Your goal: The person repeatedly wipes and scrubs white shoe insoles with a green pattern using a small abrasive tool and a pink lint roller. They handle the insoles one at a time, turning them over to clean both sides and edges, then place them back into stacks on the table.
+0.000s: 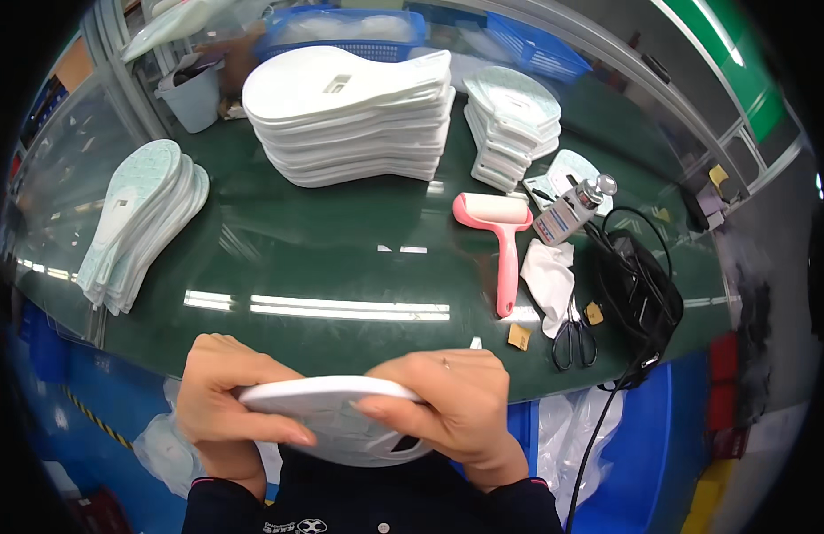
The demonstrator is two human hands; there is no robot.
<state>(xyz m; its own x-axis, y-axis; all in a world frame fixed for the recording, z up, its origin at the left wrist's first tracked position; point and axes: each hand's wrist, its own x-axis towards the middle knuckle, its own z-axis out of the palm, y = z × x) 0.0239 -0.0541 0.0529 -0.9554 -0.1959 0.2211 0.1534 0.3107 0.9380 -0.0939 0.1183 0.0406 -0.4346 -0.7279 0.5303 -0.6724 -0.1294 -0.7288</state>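
Observation:
Close to my body, in front of the table's near edge, I hold a white paddle-shaped plastic panel (pixel 341 418) tilted up. My left hand (pixel 230 396) grips its left rim, thumb along the face. On the right, my right hand (pixel 452 405) pinches the upper rim, with the thumb over it. A dark opening shows in the panel near the right hand. Beyond the hands, a pink lint roller (pixel 505 258) with a white sleeve lies on the green table (pixel 341 249). Next to it are a white cloth (pixel 549 276) and black-handled scissors (pixel 574 343).
A tall stack of white panels (pixel 350 133) stands at the back, with smaller patterned stacks left (pixel 132 222) and right (pixel 512 120). A dispenser bottle (pixel 568 214), a black bag (pixel 639 294) with a cable, and blue baskets (pixel 341 31) line the right and far sides.

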